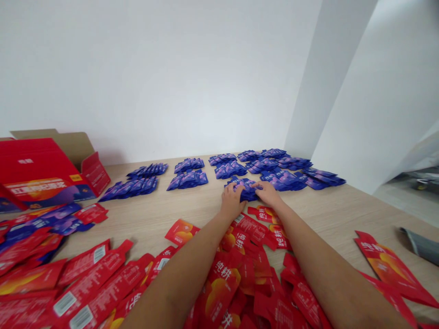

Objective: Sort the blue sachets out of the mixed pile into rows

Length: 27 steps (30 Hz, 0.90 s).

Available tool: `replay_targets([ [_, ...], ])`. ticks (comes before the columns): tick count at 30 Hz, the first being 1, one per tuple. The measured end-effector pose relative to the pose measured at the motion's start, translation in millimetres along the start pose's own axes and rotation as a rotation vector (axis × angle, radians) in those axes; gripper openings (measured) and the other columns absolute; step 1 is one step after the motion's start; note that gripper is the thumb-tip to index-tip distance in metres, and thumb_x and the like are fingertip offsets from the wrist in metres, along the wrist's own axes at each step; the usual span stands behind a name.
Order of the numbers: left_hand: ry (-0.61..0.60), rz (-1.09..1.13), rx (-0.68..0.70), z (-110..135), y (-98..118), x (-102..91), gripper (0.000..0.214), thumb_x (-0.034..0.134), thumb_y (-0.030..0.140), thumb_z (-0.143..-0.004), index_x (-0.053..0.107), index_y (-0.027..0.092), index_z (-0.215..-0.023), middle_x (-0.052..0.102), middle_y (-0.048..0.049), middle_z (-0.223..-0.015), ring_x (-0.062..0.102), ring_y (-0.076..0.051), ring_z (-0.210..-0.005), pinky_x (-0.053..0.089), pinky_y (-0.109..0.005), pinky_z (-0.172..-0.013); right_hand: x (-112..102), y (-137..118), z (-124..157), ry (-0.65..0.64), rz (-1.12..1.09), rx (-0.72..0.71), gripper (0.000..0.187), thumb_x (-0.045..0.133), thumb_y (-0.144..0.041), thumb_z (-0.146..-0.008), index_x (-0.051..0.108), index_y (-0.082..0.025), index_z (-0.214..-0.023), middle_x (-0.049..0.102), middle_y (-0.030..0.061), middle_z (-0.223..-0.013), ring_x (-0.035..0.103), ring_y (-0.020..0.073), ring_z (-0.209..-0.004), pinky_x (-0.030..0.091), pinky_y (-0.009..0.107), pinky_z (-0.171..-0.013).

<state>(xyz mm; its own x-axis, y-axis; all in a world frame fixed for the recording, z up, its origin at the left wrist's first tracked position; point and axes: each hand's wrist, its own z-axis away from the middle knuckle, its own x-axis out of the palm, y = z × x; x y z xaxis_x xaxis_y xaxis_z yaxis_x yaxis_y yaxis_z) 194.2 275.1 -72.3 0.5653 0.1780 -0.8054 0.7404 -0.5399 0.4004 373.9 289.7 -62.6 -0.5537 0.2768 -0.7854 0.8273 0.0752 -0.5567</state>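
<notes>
My left hand [232, 199] and my right hand [268, 193] reach forward to one stack of blue-purple sachets [247, 188] on the table. The left fingers curl around the stack's left side, and the right fingers close on its right side. Both forearms stretch over a heap of red sachets [219, 283] with orange pictures and white lettering. Close beside the held stack, on its right, lies another blue-purple pile [283, 179]. The undersides of the fingers are hidden.
Rows of blue-purple sachet stacks [188, 179] line the wooden table [151, 214] near the white wall. An open red carton [44, 171] stands at the left, with mixed red and blue sachets [37, 226] before it. A grey object [420, 244] lies at the right edge.
</notes>
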Motion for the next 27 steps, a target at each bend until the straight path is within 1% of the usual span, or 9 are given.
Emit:
replay_targets([
  [2, -0.016, 0.010, -0.019, 0.0, 1.9, -1.6, 0.049, 0.072, 0.030, -0.073, 0.053, 0.025, -0.118, 0.041, -0.0094, -0.137, 0.039, -0.030, -0.124, 0.038, -0.046, -0.100, -1.7, -1.7, 0.2, -0.037, -0.030, -0.003, 0.037, 0.049, -0.013, -0.069, 0.070, -0.019, -0.100, 0.070, 0.0066, -0.105, 0.062, 0.0230, -0.099, 0.045, 0.032, -0.091],
  [5, -0.039, 0.019, -0.026, 0.5, 5.7, -6.2, 0.049, 0.073, 0.038, -0.072, 0.052, 0.025, -0.114, 0.050, -0.0078, -0.131, 0.040, -0.030, -0.124, 0.038, -0.047, -0.098, -4.0, -4.2, 0.2, -0.089, -0.058, -0.020, 0.039, 0.049, -0.011, -0.066, 0.069, -0.017, -0.098, 0.070, 0.0066, -0.106, 0.062, 0.0212, -0.097, 0.046, 0.029, -0.088],
  [8, -0.053, 0.020, -0.018, 1.0, 8.1, -10.3, 0.047, 0.072, 0.041, -0.074, 0.052, 0.024, -0.113, 0.056, -0.0070, -0.125, 0.043, -0.029, -0.121, 0.039, -0.045, -0.098, -6.5, -4.1, -0.7, -0.135, -0.069, -0.050, 0.040, 0.050, -0.008, -0.061, 0.068, -0.016, -0.095, 0.070, 0.0067, -0.104, 0.061, 0.0218, -0.099, 0.045, 0.029, -0.088],
  [10, -0.054, 0.014, -0.012, 1.2, 9.1, -11.9, 0.045, 0.070, 0.040, -0.076, 0.052, 0.023, -0.113, 0.057, -0.0069, -0.123, 0.045, -0.028, -0.119, 0.040, -0.043, -0.097, -8.2, -2.9, -1.2, -0.164, -0.074, -0.071, 0.044, 0.052, -0.008, -0.058, 0.067, -0.016, -0.099, 0.069, 0.0071, -0.105, 0.061, 0.0228, -0.098, 0.046, 0.030, -0.088],
  [12, -0.050, 0.006, -0.012, 1.1, 9.7, -12.5, 0.041, 0.068, 0.039, -0.078, 0.052, 0.023, -0.112, 0.058, -0.0067, -0.121, 0.046, -0.027, -0.117, 0.041, -0.041, -0.096, -9.7, -1.8, -1.3, -0.186, -0.074, -0.096, 0.052, 0.057, -0.009, -0.055, 0.066, -0.016, -0.106, 0.067, 0.0076, -0.111, 0.060, 0.0251, -0.102, 0.045, 0.033, -0.091],
  [16, -0.039, 0.007, -0.004, 0.1, 8.7, -11.5, 0.038, 0.067, 0.037, -0.079, 0.053, 0.023, -0.111, 0.059, -0.0063, -0.118, 0.048, -0.026, -0.113, 0.042, -0.040, -0.094, -11.9, -1.6, -0.4, -0.221, -0.065, -0.147, 0.069, 0.069, -0.012, -0.048, 0.064, -0.020, -0.116, 0.063, 0.0067, -0.122, 0.052, 0.0317, -0.116, 0.036, 0.041, -0.103],
  [19, -0.029, 0.035, 0.027, -1.7, 3.5, -8.7, 0.045, 0.068, 0.033, -0.077, 0.052, 0.023, -0.119, 0.058, -0.0069, -0.121, 0.047, -0.027, -0.115, 0.041, -0.042, -0.097, -12.5, -0.6, 0.4, -0.248, -0.075, -0.167, 0.066, 0.074, -0.020, -0.050, 0.065, -0.022, -0.116, 0.063, 0.0058, -0.121, 0.052, 0.0322, -0.117, 0.034, 0.044, -0.105],
  [22, -0.050, 0.060, 0.088, -4.0, -4.8, -6.4, 0.055, 0.067, 0.029, -0.075, 0.051, 0.021, -0.127, 0.056, -0.0088, -0.126, 0.045, -0.027, -0.118, 0.038, -0.043, -0.102, -12.5, 3.6, 0.1, -0.271, -0.119, -0.189, 0.065, 0.076, -0.028, -0.055, 0.063, -0.021, -0.118, 0.062, 0.0071, -0.122, 0.052, 0.0309, -0.118, 0.034, 0.044, -0.106],
  [27, -0.128, 0.126, 0.144, -8.0, -19.8, -6.7, 0.056, 0.057, 0.019, -0.072, 0.055, 0.018, -0.127, 0.054, -0.0091, -0.132, 0.043, -0.026, -0.124, 0.031, -0.043, -0.109, -12.4, 12.0, -1.2, -0.283, -0.160, -0.204, 0.060, 0.074, -0.025, -0.060, 0.064, -0.020, -0.119, 0.060, 0.0080, -0.126, 0.050, 0.0291, -0.121, 0.031, 0.044, -0.108],
])
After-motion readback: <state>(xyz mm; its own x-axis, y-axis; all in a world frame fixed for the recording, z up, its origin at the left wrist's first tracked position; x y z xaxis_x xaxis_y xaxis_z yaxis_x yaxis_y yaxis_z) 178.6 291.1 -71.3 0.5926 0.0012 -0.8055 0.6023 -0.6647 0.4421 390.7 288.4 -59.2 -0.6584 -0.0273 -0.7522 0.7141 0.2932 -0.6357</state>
